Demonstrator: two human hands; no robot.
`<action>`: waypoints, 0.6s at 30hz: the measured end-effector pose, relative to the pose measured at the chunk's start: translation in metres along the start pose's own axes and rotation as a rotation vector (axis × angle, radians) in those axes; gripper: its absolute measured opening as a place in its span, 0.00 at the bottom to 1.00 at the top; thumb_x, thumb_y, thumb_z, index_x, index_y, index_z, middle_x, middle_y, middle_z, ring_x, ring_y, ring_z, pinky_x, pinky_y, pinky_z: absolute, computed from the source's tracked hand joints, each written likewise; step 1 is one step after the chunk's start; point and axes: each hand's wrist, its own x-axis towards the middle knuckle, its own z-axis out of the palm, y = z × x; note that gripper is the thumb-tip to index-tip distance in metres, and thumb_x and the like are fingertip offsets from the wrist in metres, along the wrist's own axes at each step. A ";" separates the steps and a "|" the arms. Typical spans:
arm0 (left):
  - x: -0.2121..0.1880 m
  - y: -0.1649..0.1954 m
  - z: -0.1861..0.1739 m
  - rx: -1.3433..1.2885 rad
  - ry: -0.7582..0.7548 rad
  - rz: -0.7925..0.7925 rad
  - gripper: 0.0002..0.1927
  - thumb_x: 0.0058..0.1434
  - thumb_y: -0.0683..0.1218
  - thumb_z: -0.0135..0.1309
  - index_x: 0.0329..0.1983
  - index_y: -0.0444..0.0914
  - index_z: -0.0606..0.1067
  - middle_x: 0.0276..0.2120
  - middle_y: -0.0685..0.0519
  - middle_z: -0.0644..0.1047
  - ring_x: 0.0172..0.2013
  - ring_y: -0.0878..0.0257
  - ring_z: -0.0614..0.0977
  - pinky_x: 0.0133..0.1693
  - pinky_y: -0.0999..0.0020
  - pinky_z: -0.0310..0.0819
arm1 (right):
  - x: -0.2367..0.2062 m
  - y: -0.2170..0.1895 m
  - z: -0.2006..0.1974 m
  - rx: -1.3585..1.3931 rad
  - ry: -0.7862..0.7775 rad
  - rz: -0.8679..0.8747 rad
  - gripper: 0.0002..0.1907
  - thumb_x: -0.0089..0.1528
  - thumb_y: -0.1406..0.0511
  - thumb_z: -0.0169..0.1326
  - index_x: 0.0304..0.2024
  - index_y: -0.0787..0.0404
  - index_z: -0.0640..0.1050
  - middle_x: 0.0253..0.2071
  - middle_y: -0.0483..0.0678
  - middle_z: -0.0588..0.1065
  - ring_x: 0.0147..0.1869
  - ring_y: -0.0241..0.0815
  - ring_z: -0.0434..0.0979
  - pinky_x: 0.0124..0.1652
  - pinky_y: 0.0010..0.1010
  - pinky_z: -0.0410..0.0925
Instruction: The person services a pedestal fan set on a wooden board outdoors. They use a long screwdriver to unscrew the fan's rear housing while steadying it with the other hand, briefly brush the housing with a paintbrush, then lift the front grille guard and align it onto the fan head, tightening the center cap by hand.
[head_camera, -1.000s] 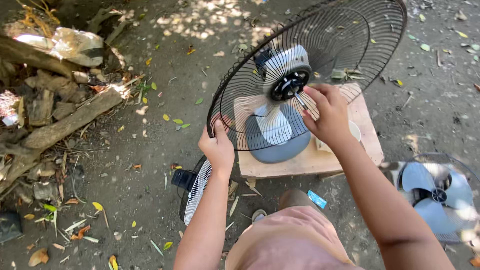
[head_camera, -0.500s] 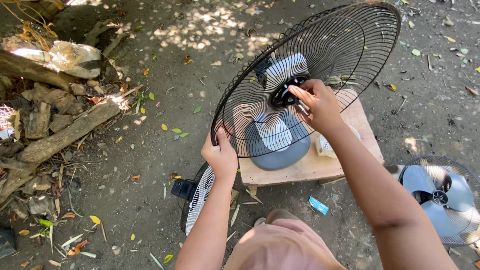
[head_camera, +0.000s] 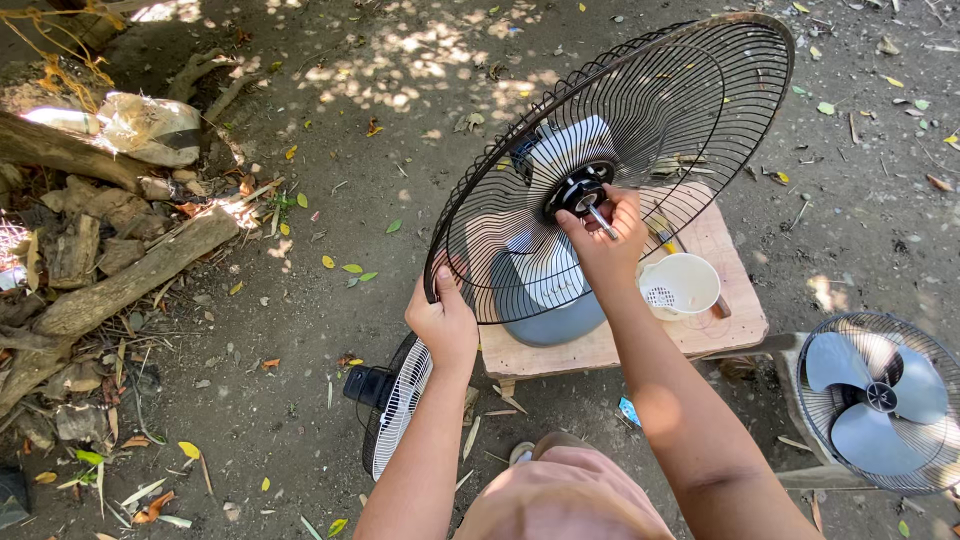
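Observation:
A black wire fan guard (head_camera: 690, 110) stands tilted on a fan motor housing (head_camera: 545, 290), grey and white, on a low wooden table (head_camera: 720, 320). My left hand (head_camera: 443, 322) grips the guard's lower left rim. Reaching inside the guard, my right hand (head_camera: 607, 240) has its fingers on the black hub and metal shaft (head_camera: 590, 200) at the centre. A white cup-like strainer (head_camera: 680, 285) sits on the table just right of my right wrist.
A second fan with grey blades (head_camera: 880, 400) stands at the right. A smaller white-grilled fan part (head_camera: 395, 405) lies on the dirt below my left arm. Logs and wood scraps (head_camera: 110, 270) pile up at the left. My knee (head_camera: 565, 495) is at the bottom.
The view has shifted so the fan sits higher and more to the right. My right hand has moved onto the hub at the centre; my left hand keeps hold of the rim.

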 end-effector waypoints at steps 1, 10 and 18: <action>-0.001 0.001 0.000 0.020 0.002 -0.004 0.14 0.73 0.47 0.50 0.47 0.30 0.78 0.32 0.49 0.82 0.33 0.64 0.83 0.38 0.69 0.79 | 0.000 -0.003 -0.004 -0.016 -0.028 0.026 0.38 0.52 0.59 0.75 0.57 0.67 0.70 0.38 0.46 0.74 0.38 0.36 0.75 0.41 0.27 0.72; -0.001 0.005 -0.003 0.070 -0.007 -0.013 0.13 0.72 0.46 0.50 0.46 0.30 0.78 0.29 0.50 0.82 0.30 0.64 0.80 0.36 0.68 0.75 | 0.038 -0.015 -0.069 -0.391 -0.252 -0.723 0.38 0.55 0.65 0.72 0.65 0.49 0.70 0.55 0.52 0.72 0.47 0.47 0.74 0.47 0.40 0.66; 0.002 0.002 -0.002 -0.040 -0.023 -0.023 0.14 0.73 0.46 0.49 0.48 0.29 0.78 0.31 0.51 0.81 0.32 0.67 0.81 0.38 0.71 0.78 | 0.074 -0.013 -0.071 -0.615 -0.434 -0.899 0.25 0.56 0.63 0.68 0.55 0.47 0.77 0.41 0.40 0.74 0.44 0.39 0.76 0.41 0.37 0.64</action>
